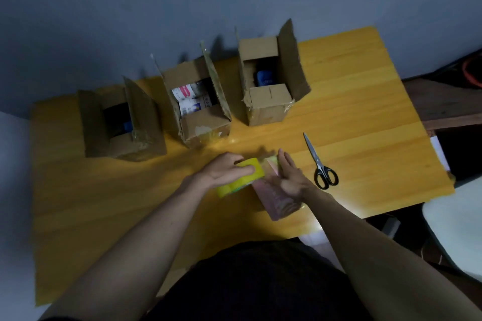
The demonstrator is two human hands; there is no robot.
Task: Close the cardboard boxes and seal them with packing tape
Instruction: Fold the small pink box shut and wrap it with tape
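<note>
On the desk (pixel 352 117), a yellow tape roll (pixel 250 172) is gripped by the left hand (pixel 227 169), the flat right hand (pixel 289 177) pressing a sealed box (pixel 273 200); slack tape may wrinkle.

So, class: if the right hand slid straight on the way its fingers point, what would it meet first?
Probably the middle open brown cardboard box; the right hand points up-left over bare yellow wooden table, though depth is unclear.

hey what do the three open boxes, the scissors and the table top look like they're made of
Boxes: brown matte cardboard with torn flap edges and shiny old tape patches. Scissors: pale blades, likely metal, with black handles, probably plastic. Table: yellow wood-grain surface with a glossy finish; solid wood or laminate is unclear.
</note>
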